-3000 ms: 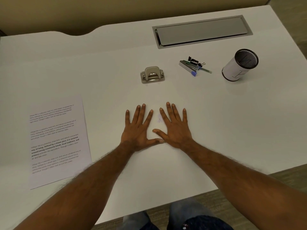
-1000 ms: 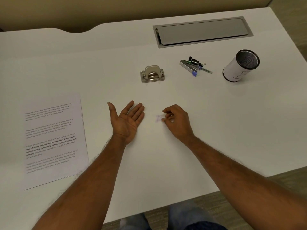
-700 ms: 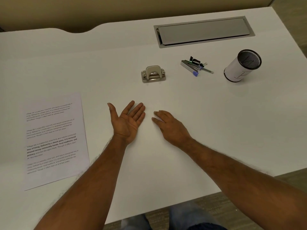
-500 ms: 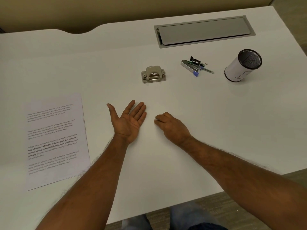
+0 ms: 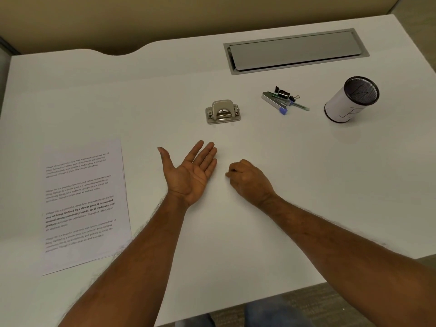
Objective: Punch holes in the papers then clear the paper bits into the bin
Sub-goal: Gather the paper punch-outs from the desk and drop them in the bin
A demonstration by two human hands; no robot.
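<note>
Under the left hand point(image 5: 191, 175) and right hand point(image 5: 247, 179), the counter point(image 5: 306, 173) is smooth, matt white. Left of the left hand, the papers point(image 5: 85, 204) are thin matt white sheets with black print. Beyond both hands, the punch point(image 5: 223, 112) is satin beige metal with a shinier polished base. Further beyond, the hatch point(image 5: 295, 51) is brushed grey metal. Beyond and right of the right hand, the bin point(image 5: 351, 100) is black wire mesh wrapped in matt white paper; the stapler point(image 5: 273, 100) near it looks like bright metal.

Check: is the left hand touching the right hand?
Apart. The head view shows a strip of bare white table between the open, palm-up left hand and the curled right hand.
</note>
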